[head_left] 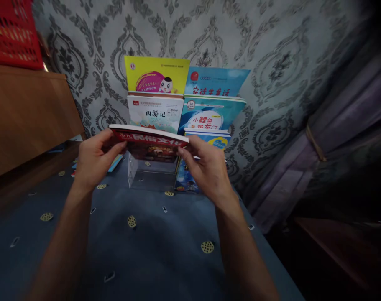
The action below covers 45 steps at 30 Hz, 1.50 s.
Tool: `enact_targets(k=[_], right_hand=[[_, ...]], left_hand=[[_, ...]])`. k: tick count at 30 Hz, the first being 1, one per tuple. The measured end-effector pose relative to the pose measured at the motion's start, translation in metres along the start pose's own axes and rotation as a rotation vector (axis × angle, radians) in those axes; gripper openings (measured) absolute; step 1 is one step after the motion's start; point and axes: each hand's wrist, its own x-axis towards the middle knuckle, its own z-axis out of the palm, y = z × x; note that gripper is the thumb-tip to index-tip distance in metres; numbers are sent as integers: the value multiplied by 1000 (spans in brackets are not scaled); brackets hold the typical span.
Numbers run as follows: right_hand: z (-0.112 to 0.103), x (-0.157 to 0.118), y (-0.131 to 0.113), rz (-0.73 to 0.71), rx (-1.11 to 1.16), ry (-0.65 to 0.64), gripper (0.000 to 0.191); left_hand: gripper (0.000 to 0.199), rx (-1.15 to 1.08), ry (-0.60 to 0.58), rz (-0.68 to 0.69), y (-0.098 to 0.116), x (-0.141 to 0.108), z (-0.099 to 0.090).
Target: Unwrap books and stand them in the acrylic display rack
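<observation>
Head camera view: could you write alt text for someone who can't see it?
A person's left hand and right hand hold a dark red book by its sides before a clear stand of colourful books. The stand rests on a blue patterned cloth, with grey ornate wallpaper behind and a purple curtain at right.

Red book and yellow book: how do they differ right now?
The red book is held between the left hand and right hand; the yellow book stands behind the white book, touched by neither.
The red book is nearer the camera; the yellow book is farther back.
The red book has a dark cover; the yellow book's is bright, with a cartoon figure.
Both turn a printed cover toward the camera.
</observation>
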Motion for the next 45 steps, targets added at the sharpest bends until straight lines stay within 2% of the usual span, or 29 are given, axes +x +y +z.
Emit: enact_targets(k=[3,7,13,20,28,35,40,45], right_hand=[[5,4,-3,-12,13,123,17],[20,5,11,46,94,172,21],[36,6,30,101,117,138,20],[43,7,41,109,71,80,20],[56,7,49,164,19,-36,22],[73,2,58,183,29,-31,48],[80,0,64,138,81,-16,55],[87,-1,69,126,40,-10,55]], left_hand=[[25,39,105,38,-3,0,12],[22,141,112,39,-16,1,21],[20,183,92,42,-33,3,24],[22,149,59,2,-44,5,33],[20,158,40,-29,-69,5,42],[21,223,32,-40,-86,7,45],[23,283,64,-77,-91,9,49],[27,236,120,-91,-99,8,56]])
